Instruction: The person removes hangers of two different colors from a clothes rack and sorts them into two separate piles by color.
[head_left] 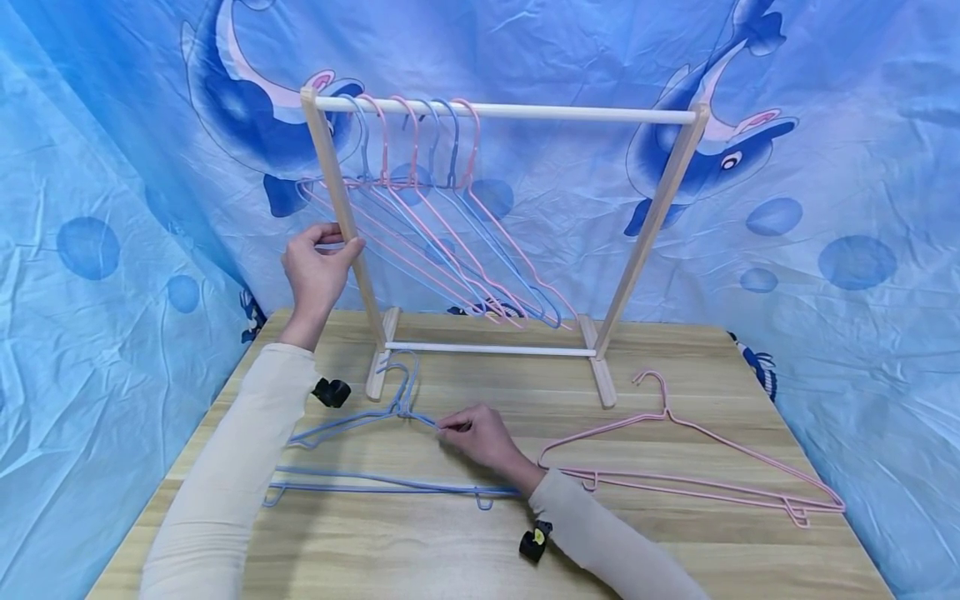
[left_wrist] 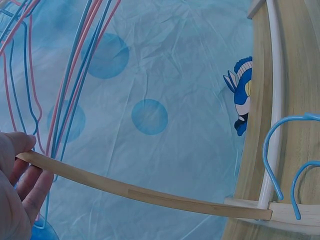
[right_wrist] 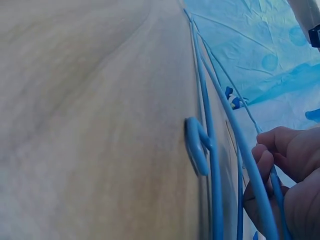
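Note:
My left hand (head_left: 318, 265) grips the left wooden post (head_left: 335, 158) of a small clothes rack, with thumb and fingers on either side of it in the left wrist view. Two blue hangers (head_left: 426, 420) lie overlapping on the table, hooks toward the rack's left foot. At their right shoulder my right hand (head_left: 487, 437) pinches a blue wire between thumb and fingers. In the right wrist view that hand (right_wrist: 295, 165) has the wire (right_wrist: 276, 187) in its fingertips, while the hanger's lower bars run alongside. Which of the two hangers it holds, or whether both, I cannot tell.
Several pink and blue hangers (head_left: 454, 142) hang bunched on the left half of the rack's white top rail (head_left: 570, 112). Pink hangers (head_left: 663, 396) lie stacked on the table's right side. A blue dolphin-print curtain (head_left: 862, 167) surrounds the wooden table (head_left: 420, 550).

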